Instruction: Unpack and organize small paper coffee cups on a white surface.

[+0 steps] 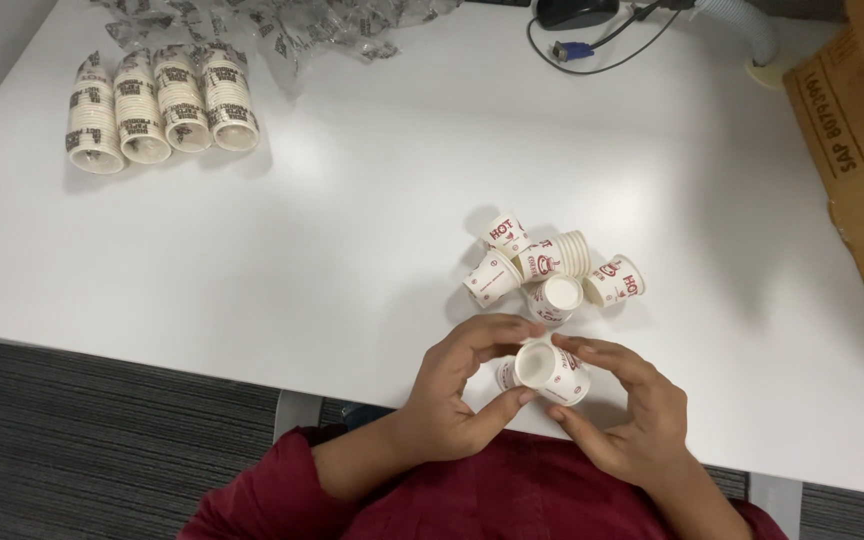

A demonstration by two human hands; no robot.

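Fingers hide part of the small white paper cup (546, 371), perhaps two nested; it shows red print. The left hand (457, 392) and right hand (624, 408) both grasp it at the tabletop's (352, 250) six o'clock edge, loose cups (550, 272) at twelve.

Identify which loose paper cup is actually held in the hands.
The cup nearest the table's front edge, gripped between left hand and right hand; the other loose cups lie untouched behind it.

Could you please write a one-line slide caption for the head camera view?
Both hands, left hand and right hand, hold a paper cup near loose cups on a white table.
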